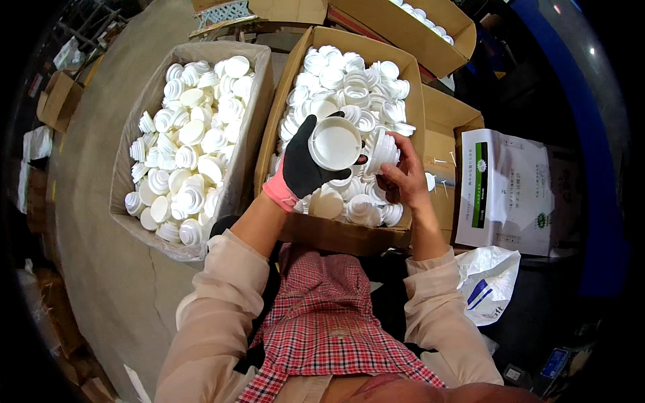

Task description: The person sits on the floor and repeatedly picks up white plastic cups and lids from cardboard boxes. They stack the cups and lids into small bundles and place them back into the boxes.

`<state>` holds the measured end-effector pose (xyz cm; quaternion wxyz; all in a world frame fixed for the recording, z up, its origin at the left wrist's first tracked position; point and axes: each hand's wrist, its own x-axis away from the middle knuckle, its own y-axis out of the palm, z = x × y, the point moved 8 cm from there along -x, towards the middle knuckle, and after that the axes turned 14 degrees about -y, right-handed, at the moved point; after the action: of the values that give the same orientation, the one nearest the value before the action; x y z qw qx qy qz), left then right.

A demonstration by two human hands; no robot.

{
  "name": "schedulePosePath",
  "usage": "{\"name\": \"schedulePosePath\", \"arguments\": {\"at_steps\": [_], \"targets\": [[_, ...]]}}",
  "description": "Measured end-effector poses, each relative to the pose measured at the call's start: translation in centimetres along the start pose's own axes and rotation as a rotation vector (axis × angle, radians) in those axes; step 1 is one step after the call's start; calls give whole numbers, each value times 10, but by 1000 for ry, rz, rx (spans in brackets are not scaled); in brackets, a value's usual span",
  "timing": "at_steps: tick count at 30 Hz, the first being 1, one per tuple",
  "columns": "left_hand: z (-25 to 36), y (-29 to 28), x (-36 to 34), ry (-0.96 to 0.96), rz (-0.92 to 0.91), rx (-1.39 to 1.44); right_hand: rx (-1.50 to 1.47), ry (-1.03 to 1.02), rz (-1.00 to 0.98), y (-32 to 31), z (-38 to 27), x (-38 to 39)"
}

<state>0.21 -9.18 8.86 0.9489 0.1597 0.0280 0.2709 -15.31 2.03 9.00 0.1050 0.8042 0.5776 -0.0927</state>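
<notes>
Brown carton (pixel 342 235): heap of white pieces (pixel 329 77) inside (partly hidden by the hands); lined box (pixel 261 94) by its left edge, white package (pixel 521 191) beyond its right.
Left hand (pixel 306 161): gloved, curled around a round cap (pixel 336 143) above the carton's middle; flat face upward.
Right hand (pixel 408 176): bare, pinching a ringed cap (pixel 384 152) near the right edge; tilted, exact axis unclear.

- left hand (pixel 306 161) in a black glove (pixel 299 164) with a coral-pink cuff (pixel 279 193);
- right hand (pixel 406 178) bare;
- loose, sheer beige sleeves (pixel 222 285), wrinkled, ending on the forearms;
- apron (pixel 322 316) checked red, black and white; matching shoulder straps (pixel 263 384)
</notes>
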Motion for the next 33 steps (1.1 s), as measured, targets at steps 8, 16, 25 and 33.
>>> {"name": "schedulePosePath", "arguments": {"at_steps": [8, 16, 25, 33], "targets": [[-12, 8, 3, 154, 50, -372, 296, -203, -73, 33, -41, -6], [-71, 6, -17, -296, -104, 436, 687, -376, -211, 60, -62, -2], [-14, 26, 3, 66, -72, -86, 745, -395, -52, 51, -57, -1], [-43, 32, -4, -342, -218, 648, 743, -361, -14, 54, -57, -3]]}}
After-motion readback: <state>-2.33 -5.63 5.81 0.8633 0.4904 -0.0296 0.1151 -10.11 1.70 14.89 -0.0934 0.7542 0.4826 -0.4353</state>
